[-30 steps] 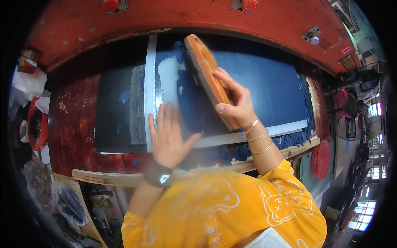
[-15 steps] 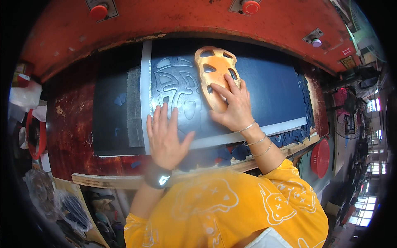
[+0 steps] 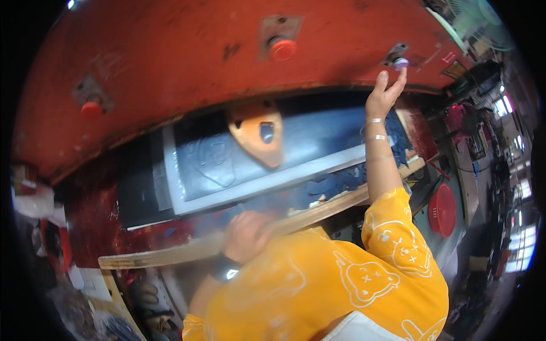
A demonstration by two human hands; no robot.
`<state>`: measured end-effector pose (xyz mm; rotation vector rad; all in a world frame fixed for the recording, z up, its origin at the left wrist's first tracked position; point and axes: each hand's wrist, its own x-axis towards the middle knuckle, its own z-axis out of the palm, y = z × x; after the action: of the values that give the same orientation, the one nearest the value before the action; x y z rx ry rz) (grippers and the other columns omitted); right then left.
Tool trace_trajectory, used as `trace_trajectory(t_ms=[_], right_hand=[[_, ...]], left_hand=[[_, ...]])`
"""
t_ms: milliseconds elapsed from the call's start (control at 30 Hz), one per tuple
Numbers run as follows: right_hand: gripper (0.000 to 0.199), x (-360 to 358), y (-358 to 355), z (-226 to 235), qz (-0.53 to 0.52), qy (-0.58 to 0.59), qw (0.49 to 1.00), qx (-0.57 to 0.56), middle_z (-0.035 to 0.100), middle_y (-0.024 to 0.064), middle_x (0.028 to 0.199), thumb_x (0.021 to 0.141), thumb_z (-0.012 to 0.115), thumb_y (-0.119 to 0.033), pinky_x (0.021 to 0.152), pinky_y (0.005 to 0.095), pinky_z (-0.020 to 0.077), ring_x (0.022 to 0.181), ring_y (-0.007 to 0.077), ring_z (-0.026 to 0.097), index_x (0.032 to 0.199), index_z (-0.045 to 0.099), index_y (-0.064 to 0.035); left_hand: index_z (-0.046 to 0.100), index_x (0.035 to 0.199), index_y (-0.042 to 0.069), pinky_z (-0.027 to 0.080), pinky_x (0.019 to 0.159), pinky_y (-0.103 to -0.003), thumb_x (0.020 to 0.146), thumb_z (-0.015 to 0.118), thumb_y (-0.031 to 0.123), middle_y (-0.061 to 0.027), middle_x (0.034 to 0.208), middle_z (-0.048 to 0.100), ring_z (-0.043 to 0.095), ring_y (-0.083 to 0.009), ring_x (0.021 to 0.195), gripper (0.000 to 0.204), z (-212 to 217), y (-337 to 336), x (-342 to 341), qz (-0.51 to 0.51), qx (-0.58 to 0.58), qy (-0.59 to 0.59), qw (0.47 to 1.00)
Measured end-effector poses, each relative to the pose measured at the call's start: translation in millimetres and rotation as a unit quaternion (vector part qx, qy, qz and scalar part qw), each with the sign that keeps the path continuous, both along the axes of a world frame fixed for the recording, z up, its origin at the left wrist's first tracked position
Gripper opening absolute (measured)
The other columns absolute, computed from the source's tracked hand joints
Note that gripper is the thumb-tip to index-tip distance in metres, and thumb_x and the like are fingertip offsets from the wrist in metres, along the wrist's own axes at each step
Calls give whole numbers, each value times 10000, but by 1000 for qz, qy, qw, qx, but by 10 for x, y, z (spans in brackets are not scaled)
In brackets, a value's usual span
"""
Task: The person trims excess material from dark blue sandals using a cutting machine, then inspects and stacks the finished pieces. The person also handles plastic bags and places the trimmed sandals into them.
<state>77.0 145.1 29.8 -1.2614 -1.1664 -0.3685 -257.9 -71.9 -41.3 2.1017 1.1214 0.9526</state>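
Note:
My right hand is raised to the red machine front, fingers apart. One fingertip is at a small purple push button and seems to touch it. My left hand is drawn back near the wooden front edge; motion smears its fingers. Between my hands and the machine, a long orange cutting die with cut-through holes lies on a dark blue sheet, its far end under the machine's overhang. Beside it, curved outlines mark the sheet. Neither hand touches the die.
Two red push buttons stick out of the machine front. A wooden rail runs along the near edge, with dark blue scraps behind it. A red plastic basket stands at the right, and a green fan farther back.
My right hand has left the orange die and gone up and right to the purple button. The left hand has come off the sheet toward my body. The view has shifted toward the machine front.

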Motion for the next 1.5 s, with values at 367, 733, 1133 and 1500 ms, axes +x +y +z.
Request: trace_trajectory(t_ms=[367, 733, 1133, 1500], right_hand=[[721, 624, 423, -11, 90, 230, 969, -16, 261, 251, 1476, 969, 484, -355, 1099, 357, 253, 1356, 281, 304, 1459, 136, 44], [341, -499, -1025, -730, 371, -297, 766, -433, 565, 148, 952, 758, 708, -235, 824, 403, 431, 928, 335, 517, 1039, 634, -57], [427, -793, -1204, -497, 356, -526, 647, -423, 622, 209, 831, 817, 668, -429, 699, 453, 484, 737, 393, 596, 952, 579, -34], [641, -2861, -1975, -356, 711, -406, 551, -162, 556, 260, 1161, 855, 584, -521, 949, 481, 405, 1090, 411, 511, 1216, 524, 5]], left_hand=[[656, 732, 48, 482, 626, -364, 766, 697, 132, -106, 725, 618, 606, -308, 703, 99, -360, 889, -68, 147, 42, 31, 988], [630, 651, 50, 465, 674, -422, 763, 700, 194, -121, 687, 578, 565, -330, 716, 195, -345, 1003, 78, 226, 49, 103, 968], [656, 617, 49, 441, 705, -390, 615, 653, 244, -117, 690, 602, 559, -282, 791, 195, -903, 1058, 383, 365, 92, 127, 918], [624, 1010, 87, 464, 793, -450, 683, 645, 138, -114, 978, 572, 552, -321, 959, 331, -1063, -1747, -260, 661, 176, -54, 728]])
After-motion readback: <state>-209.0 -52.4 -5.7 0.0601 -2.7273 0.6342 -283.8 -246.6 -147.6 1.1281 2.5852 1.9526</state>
